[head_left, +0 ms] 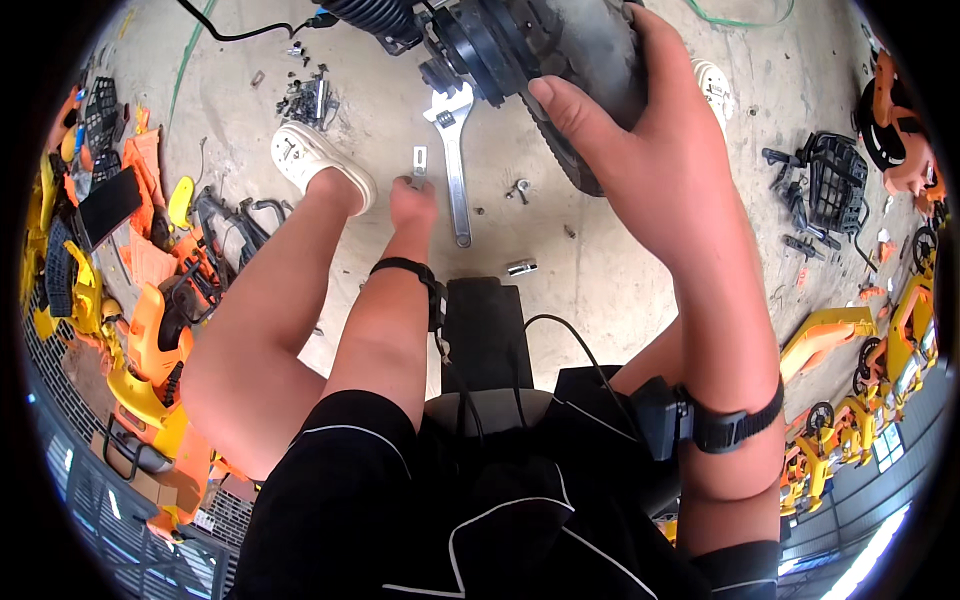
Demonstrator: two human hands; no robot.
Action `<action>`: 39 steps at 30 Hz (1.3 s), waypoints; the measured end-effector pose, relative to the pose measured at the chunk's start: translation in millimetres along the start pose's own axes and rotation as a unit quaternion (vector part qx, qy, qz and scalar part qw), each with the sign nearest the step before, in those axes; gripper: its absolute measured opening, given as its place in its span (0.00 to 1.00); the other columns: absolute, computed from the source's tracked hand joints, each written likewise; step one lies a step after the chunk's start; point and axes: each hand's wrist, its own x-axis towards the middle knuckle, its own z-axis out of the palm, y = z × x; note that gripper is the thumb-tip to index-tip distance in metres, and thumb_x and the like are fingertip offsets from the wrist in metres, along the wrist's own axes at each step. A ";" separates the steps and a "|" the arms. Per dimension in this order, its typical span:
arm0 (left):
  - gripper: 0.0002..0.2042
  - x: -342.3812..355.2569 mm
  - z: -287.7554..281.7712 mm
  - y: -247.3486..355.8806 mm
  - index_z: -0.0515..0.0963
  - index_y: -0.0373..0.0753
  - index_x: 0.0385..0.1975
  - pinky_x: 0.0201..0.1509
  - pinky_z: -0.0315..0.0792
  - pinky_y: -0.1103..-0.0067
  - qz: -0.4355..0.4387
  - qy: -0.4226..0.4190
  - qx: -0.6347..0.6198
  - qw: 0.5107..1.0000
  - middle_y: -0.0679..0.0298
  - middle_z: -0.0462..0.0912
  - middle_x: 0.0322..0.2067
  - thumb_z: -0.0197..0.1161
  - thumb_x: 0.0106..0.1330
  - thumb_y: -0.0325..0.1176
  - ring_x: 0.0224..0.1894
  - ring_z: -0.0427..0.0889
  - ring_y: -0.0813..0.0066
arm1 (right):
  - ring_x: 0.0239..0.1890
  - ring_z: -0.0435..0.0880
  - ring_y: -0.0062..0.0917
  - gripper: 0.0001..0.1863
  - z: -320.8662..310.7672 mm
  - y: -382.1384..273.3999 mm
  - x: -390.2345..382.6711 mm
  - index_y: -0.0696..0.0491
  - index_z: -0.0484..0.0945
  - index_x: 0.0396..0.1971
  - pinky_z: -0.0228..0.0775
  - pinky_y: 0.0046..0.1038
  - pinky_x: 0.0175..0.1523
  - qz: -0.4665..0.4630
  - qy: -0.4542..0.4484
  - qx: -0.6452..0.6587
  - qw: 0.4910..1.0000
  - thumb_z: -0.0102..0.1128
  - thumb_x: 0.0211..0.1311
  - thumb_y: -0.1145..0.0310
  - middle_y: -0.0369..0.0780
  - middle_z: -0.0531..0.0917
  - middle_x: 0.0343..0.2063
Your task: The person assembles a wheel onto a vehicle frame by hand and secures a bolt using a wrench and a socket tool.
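Pinching with its fingertips, the left hand (pixel 411 205) is just left of the adjustable wrench (pixel 456 180), its fingers curled in and nearly closed. A small slotted metal plate (pixel 420 158) juts out past those fingertips, also left of the wrench, its slot facing up; the pinched end is hidden, so exactly how the fingers meet on it cannot be told. Spread far wider, the right hand (pixel 665 165) is to the right of the wrench, gripping the black wheel (pixel 592 55). Its thumb lies along the near side of the wheel, while the fingers reach over the far edge, where their tips are mostly out of sight. The wheel is beyond and right of the wrench, and its dark hub (pixel 470 42) is just past the wrench's head; whether the two touch is unclear. Right of the wrench's handle are a few loose bolts (pixel 520 190) and, nearer the body, a short metal cylinder (pixel 521 267). A heap of dark fasteners (pixel 308 102) lies well to the wrench's left.
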 end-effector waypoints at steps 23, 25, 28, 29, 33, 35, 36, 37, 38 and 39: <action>0.13 7.4 -10.2 53.5 0.80 0.33 0.37 0.42 0.78 0.72 -0.051 0.046 -0.270 0.960 0.55 0.87 0.35 0.67 0.63 0.38 0.36 0.86 0.64 | 0.55 0.83 0.48 0.44 -3.5 -8.1 15.7 0.64 0.54 0.69 0.75 0.38 0.56 0.004 -0.064 0.022 0.998 0.68 0.65 0.57 0.60 0.78 0.54; 0.12 2.7 -22.7 72.9 0.78 0.32 0.37 0.37 0.76 0.76 -0.059 0.044 -0.356 0.931 0.58 0.85 0.33 0.67 0.64 0.35 0.32 0.84 0.72 | 0.56 0.82 0.48 0.44 -4.0 -15.3 18.5 0.63 0.53 0.69 0.74 0.38 0.58 0.022 -0.076 0.021 0.997 0.68 0.65 0.56 0.61 0.78 0.55; 0.12 -37.2 -82.4 139.7 0.73 0.31 0.40 0.33 0.74 0.78 -0.029 0.020 -0.453 0.891 0.59 0.83 0.32 0.65 0.65 0.32 0.29 0.81 0.76 | 0.58 0.80 0.49 0.45 -6.7 -13.1 20.7 0.65 0.53 0.70 0.72 0.38 0.60 0.020 -0.076 0.004 0.997 0.67 0.66 0.56 0.61 0.77 0.56; 0.12 -43.4 -96.5 152.7 0.71 0.31 0.41 0.33 0.74 0.78 -0.008 0.011 -0.466 0.884 0.59 0.83 0.31 0.64 0.65 0.31 0.28 0.80 0.76 | 0.59 0.80 0.48 0.45 -5.4 -7.0 23.1 0.65 0.52 0.70 0.72 0.38 0.61 0.004 -0.072 -0.003 0.997 0.67 0.66 0.55 0.61 0.76 0.57; 0.13 -49.6 -122.7 174.6 0.68 0.32 0.47 0.32 0.74 0.79 0.053 -0.010 -0.513 0.857 0.58 0.82 0.36 0.61 0.71 0.31 0.29 0.79 0.77 | 0.60 0.79 0.47 0.46 -2.6 -7.1 30.4 0.68 0.52 0.70 0.70 0.37 0.63 -0.024 -0.080 0.017 0.996 0.66 0.67 0.54 0.62 0.75 0.59; 0.13 -50.6 -126.3 176.4 0.68 0.34 0.50 0.35 0.76 0.78 0.062 -0.060 -0.559 0.825 0.57 0.82 0.42 0.57 0.76 0.35 0.35 0.82 0.74 | 0.60 0.79 0.46 0.45 -2.1 -7.1 32.1 0.68 0.52 0.70 0.70 0.36 0.63 -0.033 -0.086 0.028 0.995 0.66 0.68 0.54 0.61 0.75 0.58; 0.13 -51.1 -128.1 177.1 0.68 0.34 0.51 0.38 0.77 0.77 0.063 -0.070 -0.568 0.818 0.57 0.82 0.43 0.57 0.77 0.36 0.38 0.82 0.73 | 0.59 0.79 0.46 0.44 -1.5 -6.9 34.4 0.68 0.52 0.69 0.70 0.36 0.63 -0.039 -0.088 0.034 0.995 0.66 0.68 0.55 0.61 0.75 0.58; 0.14 -51.1 -127.7 175.6 0.68 0.34 0.53 0.40 0.78 0.76 0.064 -0.080 -0.576 0.811 0.57 0.81 0.44 0.56 0.77 0.37 0.40 0.83 0.72 | 0.59 0.79 0.45 0.44 -1.6 -8.9 35.5 0.68 0.53 0.69 0.71 0.36 0.62 -0.043 -0.091 0.042 0.994 0.66 0.68 0.55 0.61 0.75 0.58; 0.15 -51.2 -127.8 174.7 0.68 0.34 0.54 0.42 0.79 0.75 0.064 -0.090 -0.582 0.805 0.57 0.81 0.44 0.55 0.78 0.37 0.42 0.83 0.70 | 0.59 0.79 0.44 0.43 -3.8 -13.0 35.8 0.68 0.53 0.68 0.71 0.35 0.62 -0.038 -0.103 0.046 0.993 0.66 0.69 0.55 0.61 0.75 0.57; 0.15 -50.5 -126.5 173.8 0.68 0.33 0.55 0.44 0.79 0.75 0.057 -0.093 -0.595 0.797 0.56 0.81 0.45 0.54 0.78 0.38 0.43 0.83 0.69 | 0.58 0.79 0.44 0.43 -6.1 -17.7 36.1 0.68 0.53 0.68 0.71 0.35 0.62 -0.034 -0.114 0.050 0.992 0.66 0.69 0.56 0.60 0.75 0.57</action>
